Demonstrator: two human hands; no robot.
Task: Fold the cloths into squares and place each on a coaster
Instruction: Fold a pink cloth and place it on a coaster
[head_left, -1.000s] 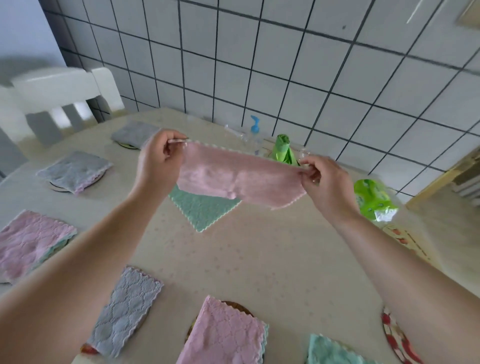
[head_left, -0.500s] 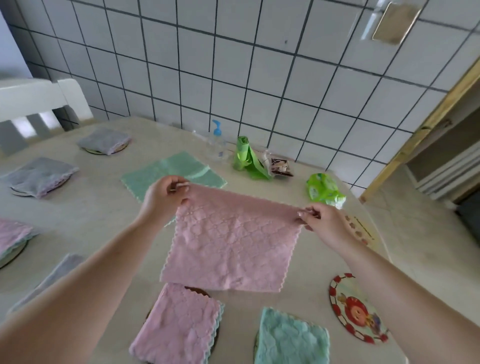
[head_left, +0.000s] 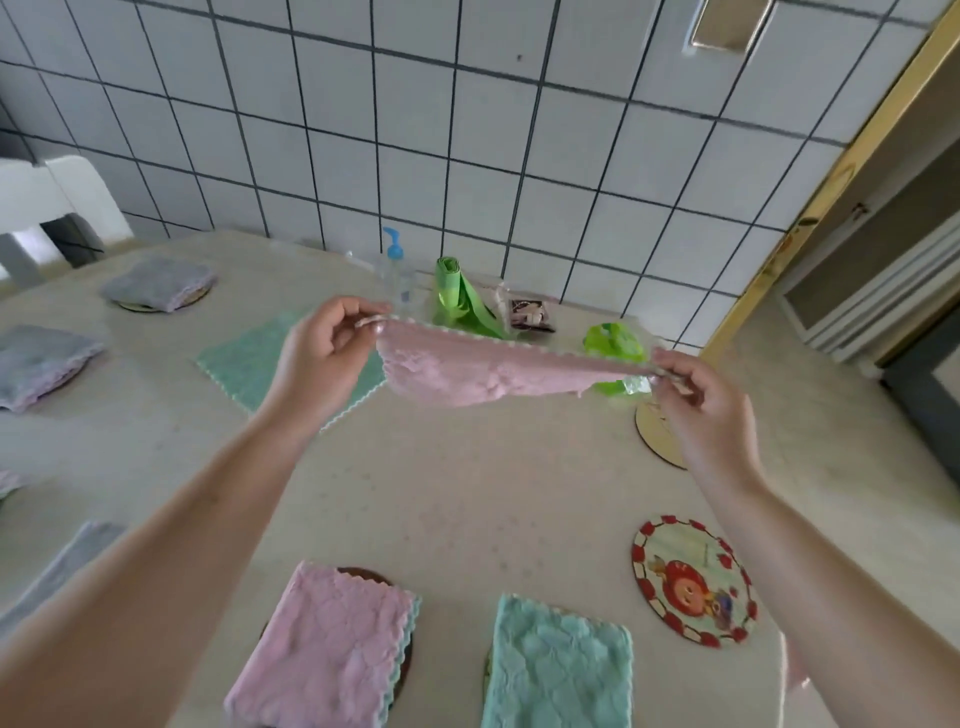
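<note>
I hold a pink cloth (head_left: 483, 371) stretched in the air above the table. My left hand (head_left: 322, 358) pinches its left corners and my right hand (head_left: 698, 400) pinches its right corners. An unfolded green cloth (head_left: 249, 364) lies flat on the table behind my left hand. Two bare coasters show at the right: a red-rimmed cartoon one (head_left: 691, 582) and a plain one (head_left: 657, 436) partly behind my right hand. Folded cloths rest on coasters: pink (head_left: 322, 644) and green (head_left: 558, 670) near me, grey ones (head_left: 156, 283) (head_left: 36, 364) at the far left.
The table (head_left: 467, 493) meets a tiled wall at the back. Along the wall stand a clear pump bottle (head_left: 395, 270), a green bag roll (head_left: 457, 301), a small packet (head_left: 530, 314) and a green wrapper (head_left: 613, 345). A white chair (head_left: 52, 208) stands at the left.
The pink cloth hung down open half a second ago; now both hands have lifted it higher and it sags short between them. The view has tilted slightly.
</note>
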